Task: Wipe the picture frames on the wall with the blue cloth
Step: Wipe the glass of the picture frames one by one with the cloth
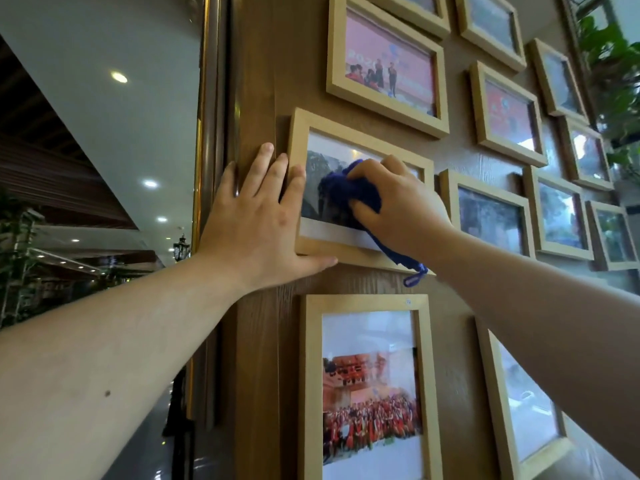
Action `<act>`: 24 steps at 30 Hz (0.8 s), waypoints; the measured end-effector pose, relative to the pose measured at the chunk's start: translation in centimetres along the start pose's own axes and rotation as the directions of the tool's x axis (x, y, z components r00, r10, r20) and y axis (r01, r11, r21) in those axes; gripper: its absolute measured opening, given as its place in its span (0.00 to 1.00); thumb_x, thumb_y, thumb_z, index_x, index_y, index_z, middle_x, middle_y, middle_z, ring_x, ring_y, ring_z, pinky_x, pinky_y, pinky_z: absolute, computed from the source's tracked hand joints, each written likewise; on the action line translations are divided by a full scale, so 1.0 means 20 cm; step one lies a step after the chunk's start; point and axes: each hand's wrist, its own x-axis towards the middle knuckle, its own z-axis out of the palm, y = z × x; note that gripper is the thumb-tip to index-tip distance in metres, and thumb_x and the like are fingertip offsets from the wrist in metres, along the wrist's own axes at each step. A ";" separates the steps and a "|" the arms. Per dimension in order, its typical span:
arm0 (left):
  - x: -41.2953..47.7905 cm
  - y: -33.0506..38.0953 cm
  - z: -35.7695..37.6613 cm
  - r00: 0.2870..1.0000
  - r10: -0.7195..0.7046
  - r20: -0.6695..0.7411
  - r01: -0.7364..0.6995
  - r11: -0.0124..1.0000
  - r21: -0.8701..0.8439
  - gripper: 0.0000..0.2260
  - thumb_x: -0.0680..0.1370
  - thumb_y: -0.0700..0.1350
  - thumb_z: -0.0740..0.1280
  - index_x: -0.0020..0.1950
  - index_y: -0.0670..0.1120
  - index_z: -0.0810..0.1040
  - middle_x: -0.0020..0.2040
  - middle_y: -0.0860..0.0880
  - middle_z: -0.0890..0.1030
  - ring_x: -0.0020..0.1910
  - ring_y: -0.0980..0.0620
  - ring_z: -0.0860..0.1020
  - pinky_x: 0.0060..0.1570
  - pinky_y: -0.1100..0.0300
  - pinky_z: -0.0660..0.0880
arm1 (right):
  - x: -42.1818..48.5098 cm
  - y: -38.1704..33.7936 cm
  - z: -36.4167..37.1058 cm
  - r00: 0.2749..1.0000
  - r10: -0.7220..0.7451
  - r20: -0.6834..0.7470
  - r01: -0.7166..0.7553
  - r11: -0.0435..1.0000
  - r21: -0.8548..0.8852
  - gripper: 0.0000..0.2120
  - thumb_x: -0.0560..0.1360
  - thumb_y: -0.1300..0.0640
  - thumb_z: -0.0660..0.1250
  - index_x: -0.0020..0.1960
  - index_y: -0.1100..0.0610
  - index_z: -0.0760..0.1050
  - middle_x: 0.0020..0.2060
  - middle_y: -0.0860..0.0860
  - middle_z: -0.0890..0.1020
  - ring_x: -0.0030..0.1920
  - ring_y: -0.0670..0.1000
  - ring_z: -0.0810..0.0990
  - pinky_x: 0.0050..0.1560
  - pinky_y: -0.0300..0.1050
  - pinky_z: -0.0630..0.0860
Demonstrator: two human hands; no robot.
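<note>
Writing legible in this view is limited: the photo in the upper frame point(387, 65) carries partial digits reading "202", and a small sticker on the top edge of the lower frame point(369, 386) is too small to read. Left hand point(254, 220) lies flat with fingers spread, its palm on the wooden wall panel point(256, 81) and its fingertips and thumb over the left edge and bottom-left corner of the middle frame point(360, 192); it grasps nothing. Right hand point(401, 206) forms the working grip, fingers and thumb closed around the bunched blue cloth point(349, 194), which is pressed against the glass of the middle frame. One tail of the cloth hangs below the hand, across the frame's bottom rail, ending in a small loop. Frame count on the wall: at least thirteen light wooden frames are visible, several cut off by the picture edge. Each frame holds one photograph behind glass; the lower frame holds a crowd in red before a red building. Green foliage point(613, 64) occupies the far right.
</note>
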 end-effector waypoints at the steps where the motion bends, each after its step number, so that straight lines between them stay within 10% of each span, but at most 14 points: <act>1: 0.00 0.00 0.00 1.000 0.000 -0.001 0.000 1.000 0.001 0.53 0.64 0.80 0.49 0.77 0.43 0.55 0.78 0.40 0.59 0.78 0.41 0.49 0.72 0.35 0.55 | -0.01 0.04 0.00 1.000 0.007 0.004 -0.007 0.999 -0.040 0.18 0.75 0.48 0.63 0.64 0.46 0.66 0.57 0.52 0.71 0.45 0.50 0.71 0.34 0.40 0.66; 9: 0.00 0.02 -0.01 1.000 -0.006 0.009 0.005 0.998 0.058 0.53 0.64 0.79 0.50 0.76 0.41 0.56 0.77 0.38 0.61 0.78 0.40 0.52 0.72 0.33 0.55 | -0.08 0.24 -0.03 0.956 0.292 -0.028 -0.293 0.947 -0.133 0.17 0.75 0.50 0.63 0.63 0.49 0.67 0.56 0.55 0.72 0.42 0.52 0.69 0.36 0.44 0.64; 17: 0.00 0.03 0.00 0.999 -0.032 -0.017 0.032 0.999 0.006 0.52 0.63 0.78 0.53 0.75 0.42 0.57 0.77 0.39 0.61 0.78 0.41 0.52 0.72 0.34 0.56 | -0.01 -0.10 -0.01 0.992 -0.118 0.039 0.120 0.991 -0.059 0.18 0.75 0.47 0.63 0.63 0.47 0.66 0.57 0.52 0.71 0.45 0.50 0.73 0.38 0.45 0.73; 24: 0.00 0.03 0.01 0.999 -0.035 -0.005 0.035 0.999 0.012 0.54 0.63 0.80 0.48 0.76 0.42 0.56 0.77 0.39 0.59 0.78 0.42 0.50 0.71 0.33 0.56 | -0.11 0.10 -0.04 0.991 -0.053 0.120 0.086 0.953 -0.291 0.18 0.75 0.47 0.62 0.63 0.48 0.64 0.57 0.53 0.71 0.40 0.53 0.73 0.31 0.42 0.68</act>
